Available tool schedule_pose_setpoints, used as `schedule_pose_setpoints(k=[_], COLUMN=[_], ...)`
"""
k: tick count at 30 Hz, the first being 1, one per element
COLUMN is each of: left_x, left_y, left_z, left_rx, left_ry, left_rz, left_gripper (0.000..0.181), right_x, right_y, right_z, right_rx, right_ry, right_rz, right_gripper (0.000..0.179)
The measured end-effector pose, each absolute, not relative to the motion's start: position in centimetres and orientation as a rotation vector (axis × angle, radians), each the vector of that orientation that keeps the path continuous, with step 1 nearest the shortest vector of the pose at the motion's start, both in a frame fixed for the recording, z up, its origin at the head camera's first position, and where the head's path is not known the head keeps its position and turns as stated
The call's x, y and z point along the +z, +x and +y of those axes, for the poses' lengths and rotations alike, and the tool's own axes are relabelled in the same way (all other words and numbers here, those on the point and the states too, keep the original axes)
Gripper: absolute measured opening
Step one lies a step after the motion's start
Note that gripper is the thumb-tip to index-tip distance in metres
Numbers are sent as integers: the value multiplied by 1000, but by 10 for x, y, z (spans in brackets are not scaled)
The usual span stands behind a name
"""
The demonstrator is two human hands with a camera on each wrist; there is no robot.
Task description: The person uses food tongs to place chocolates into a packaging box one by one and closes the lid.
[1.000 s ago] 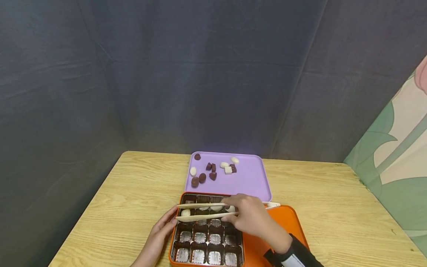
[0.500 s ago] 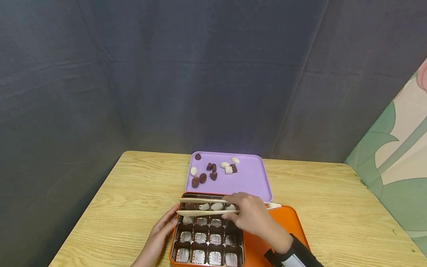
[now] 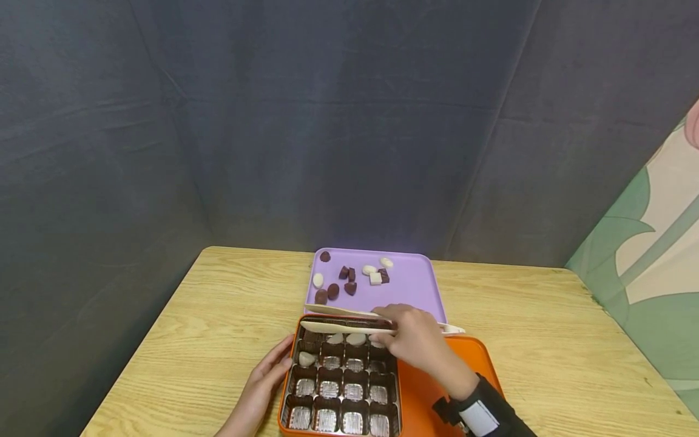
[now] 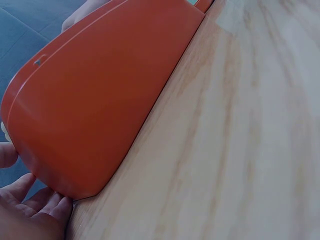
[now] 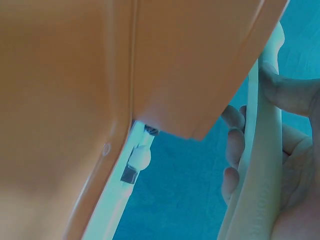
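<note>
Pale tongs (image 3: 349,329) lie across my right hand (image 3: 417,341), which grips them with thumb and fingers. Their tips stand apart over the far left edge of the orange tin (image 3: 284,388), with nothing between them. Inside the tin is a dark divided insert (image 3: 327,383). A white chocolate (image 3: 307,359) sits in the left compartment of its second row, and several white pieces (image 3: 356,339) lie in the far row, partly behind the tongs. My left hand (image 3: 264,373) rests against the tin's left side; in the left wrist view its fingers (image 4: 52,205) touch the orange wall.
Beyond the tin lies a purple tray (image 3: 404,297) with several dark chocolates (image 3: 333,291) and white chocolates (image 3: 375,278). An orange lid-like piece (image 3: 469,358) lies right of the tin. All stand on a wooden table (image 3: 546,340), with a dark curtain (image 3: 327,152) behind.
The tongs were around the white chocolate; they have let it go in its compartment, then moved away toward the purple tray with my right hand. My left hand has stayed put.
</note>
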State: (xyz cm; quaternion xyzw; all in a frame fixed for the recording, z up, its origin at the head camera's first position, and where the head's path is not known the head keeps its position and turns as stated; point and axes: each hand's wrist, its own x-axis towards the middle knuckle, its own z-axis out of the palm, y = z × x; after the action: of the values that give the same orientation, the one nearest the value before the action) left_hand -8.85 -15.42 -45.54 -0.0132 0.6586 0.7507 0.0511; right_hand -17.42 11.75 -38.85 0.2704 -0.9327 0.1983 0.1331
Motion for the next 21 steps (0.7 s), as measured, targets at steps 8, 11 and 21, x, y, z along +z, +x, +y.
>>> schedule_pose_setpoints(k=[8, 11, 21], left_x=[-456, -456, -456], left_y=[-89, -89, -89], left_z=[-154, -154, -154], left_rx=[2288, 2289, 2294], left_ry=[-50, -54, -63], left_rz=[1996, 1996, 1999], left_gripper=[44, 44, 44], right_x=[-390, -392, -400], right_y=[-185, -191, -209], right_z=[128, 134, 154], right_rx=[658, 675, 649], right_ry=[686, 639, 577], right_rz=[-2717, -2735, -2768], right_gripper=[45, 44, 41])
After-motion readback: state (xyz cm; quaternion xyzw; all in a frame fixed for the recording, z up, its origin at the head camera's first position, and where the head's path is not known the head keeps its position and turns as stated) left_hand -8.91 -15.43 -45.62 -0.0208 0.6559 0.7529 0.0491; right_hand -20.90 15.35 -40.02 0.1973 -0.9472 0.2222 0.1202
